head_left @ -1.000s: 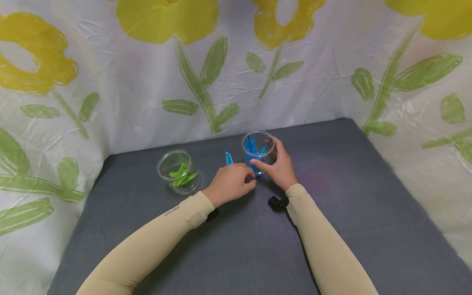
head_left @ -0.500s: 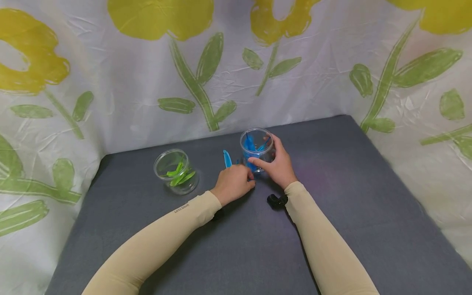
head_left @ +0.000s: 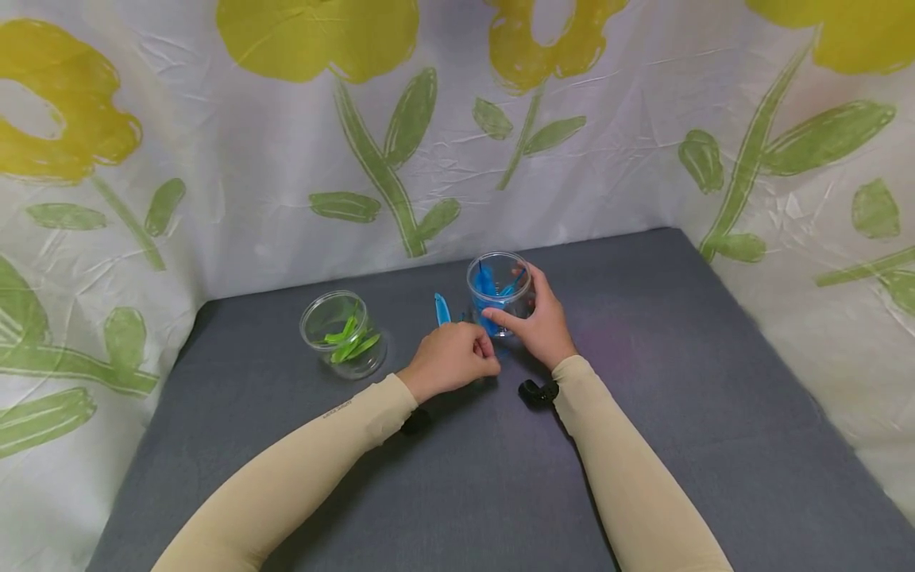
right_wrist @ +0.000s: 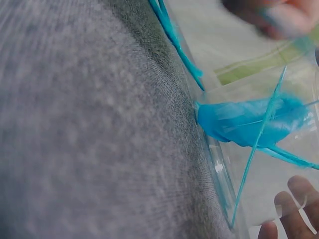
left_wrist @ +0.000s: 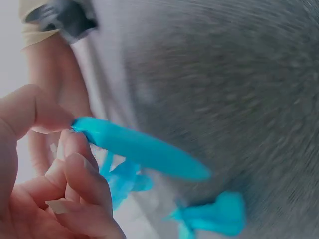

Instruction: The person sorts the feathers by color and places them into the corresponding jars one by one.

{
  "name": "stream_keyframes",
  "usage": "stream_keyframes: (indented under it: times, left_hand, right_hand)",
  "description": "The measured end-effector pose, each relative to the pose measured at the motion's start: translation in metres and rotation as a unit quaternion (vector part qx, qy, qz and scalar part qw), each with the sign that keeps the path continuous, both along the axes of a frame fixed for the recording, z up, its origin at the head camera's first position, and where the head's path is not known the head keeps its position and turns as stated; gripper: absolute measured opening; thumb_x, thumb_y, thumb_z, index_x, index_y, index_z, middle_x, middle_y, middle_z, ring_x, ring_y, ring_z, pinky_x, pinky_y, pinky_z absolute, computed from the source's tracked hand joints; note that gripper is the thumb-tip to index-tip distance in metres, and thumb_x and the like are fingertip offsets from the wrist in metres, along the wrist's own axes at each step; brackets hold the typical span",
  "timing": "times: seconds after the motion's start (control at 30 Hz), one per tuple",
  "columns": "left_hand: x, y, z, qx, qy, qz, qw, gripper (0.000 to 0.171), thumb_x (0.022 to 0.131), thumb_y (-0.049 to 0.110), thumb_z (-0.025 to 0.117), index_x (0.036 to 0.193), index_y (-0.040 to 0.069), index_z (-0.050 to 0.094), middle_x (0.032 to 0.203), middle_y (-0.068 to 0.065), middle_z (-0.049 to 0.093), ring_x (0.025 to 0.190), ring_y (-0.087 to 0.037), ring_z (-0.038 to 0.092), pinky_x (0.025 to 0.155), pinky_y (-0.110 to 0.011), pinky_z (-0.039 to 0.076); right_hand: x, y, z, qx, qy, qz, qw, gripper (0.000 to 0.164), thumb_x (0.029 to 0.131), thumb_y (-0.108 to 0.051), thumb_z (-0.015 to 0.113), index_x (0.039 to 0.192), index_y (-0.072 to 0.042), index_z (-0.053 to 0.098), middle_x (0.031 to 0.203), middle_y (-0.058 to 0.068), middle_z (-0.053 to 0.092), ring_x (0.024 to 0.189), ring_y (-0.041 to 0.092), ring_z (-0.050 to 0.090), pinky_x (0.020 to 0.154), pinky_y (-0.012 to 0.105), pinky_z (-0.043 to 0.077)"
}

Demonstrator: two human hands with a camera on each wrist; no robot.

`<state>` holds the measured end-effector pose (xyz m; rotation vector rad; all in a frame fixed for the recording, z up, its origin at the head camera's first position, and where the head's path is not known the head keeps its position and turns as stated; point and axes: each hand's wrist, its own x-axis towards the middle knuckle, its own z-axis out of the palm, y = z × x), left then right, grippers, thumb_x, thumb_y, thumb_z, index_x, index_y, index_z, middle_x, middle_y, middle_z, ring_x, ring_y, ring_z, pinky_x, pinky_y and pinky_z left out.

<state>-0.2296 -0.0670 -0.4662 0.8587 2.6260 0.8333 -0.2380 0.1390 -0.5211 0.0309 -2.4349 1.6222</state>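
Note:
My left hand (head_left: 453, 359) pinches one end of a blue feather (left_wrist: 142, 149) between thumb and finger, just in front of a clear round jar (head_left: 518, 308). Around that jar's right side curls my right hand (head_left: 545, 322), its thumb on the front wall. Several blue feathers (right_wrist: 249, 119) stand inside the jar, seen through its wall in the right wrist view. Just left of the jar, another blue feather (head_left: 442, 308) lies on the table, partly hidden by my left hand. The held feather is mostly hidden in the head view.
A second clear jar (head_left: 314, 327) with several green feathers (head_left: 350, 342) stands at the left. Dark grey cloth (head_left: 457, 477) covers the table. Behind it hangs a white curtain (head_left: 272, 159) printed with yellow flowers.
My left hand has shifted slightly, its fingertips a little nearer the front and to the right. My right hand keeps its grip on the jar.

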Motion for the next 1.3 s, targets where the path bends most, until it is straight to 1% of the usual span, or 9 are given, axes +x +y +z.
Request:
stream_keyframes:
  times: [0.13,0.27,0.37,0.53,0.67,0.8,1.0,1.13,1.3]
  left_hand:
    - [-0.002,-0.007,0.019,0.039,-0.022,0.007,0.9990,0.008,0.092,0.030,0.078,0.090,0.022,0.075,0.079,0.007,0.070,0.065,-0.013,0.064,0.060,-0.031,0.054]
    - [-0.010,-0.011,0.038,0.084,-0.031,0.021,0.9957,0.006,0.094,0.029,0.076,0.092,0.024,0.076,0.083,0.005,0.073,0.070,-0.016,0.066,0.066,-0.034,0.057]
    - [-0.016,-0.012,0.052,0.114,-0.032,0.037,0.9922,0.007,0.097,0.031,0.076,0.094,0.025,0.078,0.086,0.005,0.074,0.075,-0.018,0.068,0.069,-0.037,0.058]
    - [-0.027,-0.011,0.073,0.149,-0.026,0.066,0.9862,0.010,0.099,0.032,0.074,0.099,0.024,0.078,0.092,0.003,0.075,0.084,-0.020,0.068,0.076,-0.040,0.059]
    - [-0.034,-0.010,0.084,0.167,-0.019,0.091,0.9815,0.012,0.101,0.032,0.072,0.102,0.022,0.079,0.096,0.001,0.075,0.089,-0.021,0.067,0.082,-0.040,0.058]
    - [-0.039,-0.009,0.090,0.180,-0.012,0.110,0.9773,0.013,0.102,0.033,0.071,0.104,0.022,0.079,0.095,0.000,0.074,0.088,-0.021,0.067,0.079,-0.040,0.058]
    - [-0.043,-0.008,0.097,0.218,-0.012,0.120,0.9683,0.016,0.103,0.030,0.070,0.109,0.018,0.079,0.093,-0.008,0.074,0.080,-0.026,0.063,0.072,-0.039,0.055]
    - [-0.045,-0.006,0.099,0.219,-0.001,0.123,0.9680,0.016,0.103,0.032,0.070,0.109,0.019,0.078,0.096,-0.006,0.075,0.083,-0.024,0.063,0.073,-0.039,0.054]
    - [-0.048,-0.003,0.095,0.217,0.016,0.120,0.9687,0.018,0.104,0.033,0.071,0.110,0.017,0.078,0.098,-0.002,0.075,0.089,-0.021,0.065,0.076,-0.038,0.056]
  right_hand:
    - [0.000,0.002,0.001,0.000,0.006,0.003,1.000,0.099,0.089,-0.056,0.087,0.167,-0.032,0.031,0.165,-0.001,0.050,0.146,0.028,0.052,0.122,0.058,0.045]
    - [0.000,0.004,0.001,0.001,0.019,0.007,1.000,0.096,0.092,-0.047,0.087,0.168,-0.027,0.031,0.165,0.003,0.049,0.149,0.030,0.049,0.126,0.060,0.041]
    - [0.001,0.005,0.000,0.001,0.020,0.010,1.000,0.095,0.094,-0.046,0.086,0.168,-0.024,0.031,0.165,0.007,0.048,0.148,0.031,0.049,0.126,0.062,0.040]
    - [0.003,0.005,-0.001,-0.008,0.008,0.005,1.000,0.099,0.090,-0.056,0.086,0.168,-0.030,0.031,0.165,0.009,0.049,0.145,0.028,0.052,0.122,0.060,0.044]
    - [0.005,0.004,-0.002,-0.004,-0.002,0.001,1.000,0.100,0.087,-0.061,0.087,0.167,-0.035,0.032,0.165,0.004,0.050,0.143,0.026,0.054,0.120,0.059,0.047]
    - [0.005,0.002,-0.001,0.000,-0.007,0.007,1.000,0.101,0.086,-0.061,0.087,0.167,-0.036,0.032,0.164,0.001,0.050,0.143,0.025,0.054,0.120,0.058,0.047]
    - [0.005,-0.001,0.003,0.004,-0.008,0.023,1.000,0.100,0.087,-0.058,0.088,0.167,-0.034,0.033,0.165,0.000,0.051,0.147,0.025,0.051,0.123,0.059,0.044]
    - [0.006,-0.003,0.005,0.000,-0.008,0.029,1.000,0.100,0.087,-0.055,0.089,0.167,-0.033,0.034,0.164,0.001,0.051,0.149,0.025,0.050,0.124,0.060,0.043]
    - [0.005,-0.003,0.005,-0.002,-0.006,0.028,1.000,0.099,0.087,-0.056,0.089,0.166,-0.033,0.034,0.164,0.002,0.052,0.148,0.025,0.051,0.123,0.060,0.044]
